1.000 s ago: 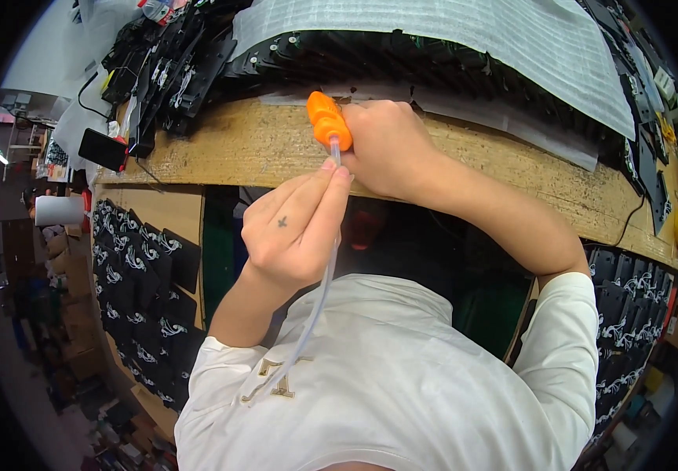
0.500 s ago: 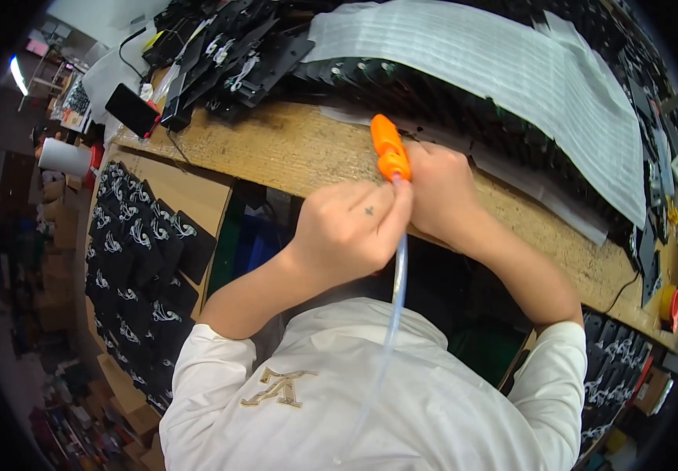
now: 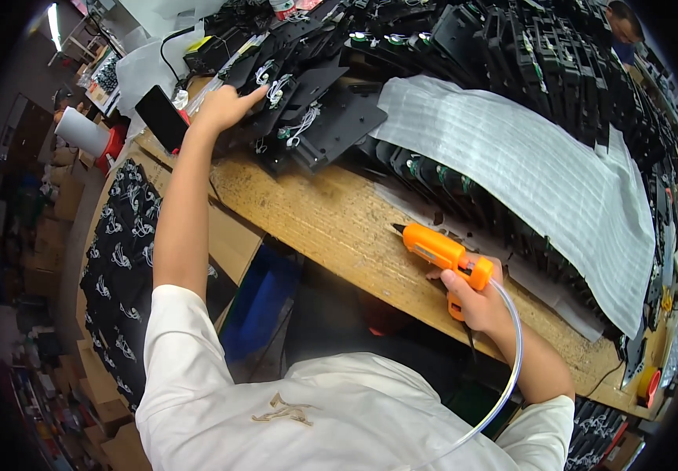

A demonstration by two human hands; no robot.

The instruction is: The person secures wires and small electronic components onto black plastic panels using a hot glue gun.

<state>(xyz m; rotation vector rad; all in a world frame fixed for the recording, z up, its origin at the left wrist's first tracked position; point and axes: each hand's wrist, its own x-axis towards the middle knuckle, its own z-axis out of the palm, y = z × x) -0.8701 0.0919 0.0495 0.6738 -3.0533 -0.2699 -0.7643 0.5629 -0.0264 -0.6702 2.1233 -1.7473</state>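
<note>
In my right hand (image 3: pixel 476 294) is an orange hot glue gun (image 3: pixel 437 247), its dark nozzle pointing left over the wooden workbench. A long, clear, flexible glue stick (image 3: pixel 518 345) bends from the gun's rear down across my white shirt. My left hand (image 3: pixel 227 107) is stretched far out to the left, index finger extended, at the edge of a heap of black panels (image 3: pixel 311 125) with white wires. That finger reaches a bundle of wires (image 3: pixel 278 90); the other fingers are partly hidden.
White foam sheet (image 3: pixel 512 133) covers a row of black panels on the right. A phone (image 3: pixel 161 118) leans at the bench's left end. More wired panels (image 3: pixel 123 259) lie on cardboard below left. Red-yellow tape (image 3: pixel 649 385) sits far right. Another person (image 3: pixel 623 27) is at the far right.
My left hand has left the rear of the glue gun and reached far left to the panels. My right hand has moved right and nearer, now with the gun pointing left. The view has shifted.
</note>
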